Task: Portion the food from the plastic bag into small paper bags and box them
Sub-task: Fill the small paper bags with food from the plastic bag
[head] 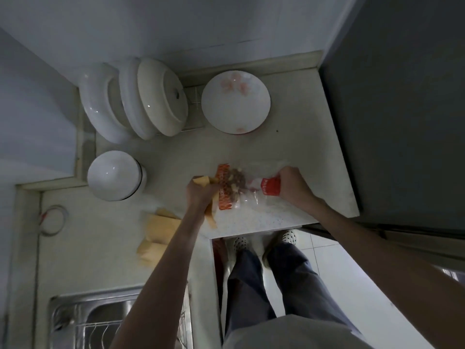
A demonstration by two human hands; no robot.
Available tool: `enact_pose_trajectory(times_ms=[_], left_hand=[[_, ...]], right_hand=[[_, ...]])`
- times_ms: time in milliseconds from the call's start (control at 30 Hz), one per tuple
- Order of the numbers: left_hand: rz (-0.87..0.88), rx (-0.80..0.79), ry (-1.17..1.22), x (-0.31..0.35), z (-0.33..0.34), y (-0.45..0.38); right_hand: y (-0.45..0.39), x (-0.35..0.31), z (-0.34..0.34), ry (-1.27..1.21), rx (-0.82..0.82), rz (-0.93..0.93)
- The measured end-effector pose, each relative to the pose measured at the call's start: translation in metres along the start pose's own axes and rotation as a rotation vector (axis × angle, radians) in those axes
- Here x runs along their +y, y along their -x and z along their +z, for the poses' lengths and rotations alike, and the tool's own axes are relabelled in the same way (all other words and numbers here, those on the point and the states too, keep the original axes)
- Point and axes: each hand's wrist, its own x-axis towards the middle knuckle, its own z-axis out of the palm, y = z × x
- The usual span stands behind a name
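Observation:
A clear plastic bag [245, 195] with orange-red printing lies on the pale counter [289, 217], holding brown and pale food pieces [235, 183]. My right hand [293, 182] grips its right end, fingers curled round the orange part. My left hand [201, 192] holds a small tan paper bag [210, 212] against the plastic bag's left end; most of that paper bag is hidden by the hand. More tan paper bags [157, 233] lie in a loose stack on the counter to the left of my left forearm.
White bowls and dishes [141, 99] lean in a rack at the back left, beside a flowered white plate [235, 102]. An upturned white bowl [115, 175] sits left of my hands. A steel sink [100, 321] is at the lower left. A dark appliance [402, 122] borders the counter's right.

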Motion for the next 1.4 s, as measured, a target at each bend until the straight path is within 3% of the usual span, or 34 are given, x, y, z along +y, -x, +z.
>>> enact_pose_trajectory(times_ms=[400,567,633,767,1100,1233,1400], left_hand=[[0.027,0.015,-0.004,-0.019,-0.018,-0.005],[0.012,0.042,-0.016,-0.021,-0.02,-0.013],[0.001,0.039,0.007,-0.028,-0.023,-0.014],[0.006,-0.004,-0.054,-0.037,-0.02,-0.01],[0.028,-0.001,-0.011,-0.041,-0.032,-0.013],[0.035,0.063,0.004,-0.044,-0.039,-0.016],[0.043,0.096,-0.037,-0.04,-0.042,-0.018]], right_hand=[[-0.021,-0.018,0.063,-0.154,-0.122,0.08],[-0.028,-0.019,0.065,-0.375,-0.08,0.268],[-0.029,-0.02,0.064,-0.386,-0.016,0.256],[-0.031,-0.029,0.07,-0.371,-0.135,0.209],[-0.014,-0.029,0.073,-1.102,-0.099,0.527],[-0.012,-0.026,0.072,-0.974,-0.103,0.461],[-0.013,-0.016,0.072,-0.617,-0.097,0.359]])
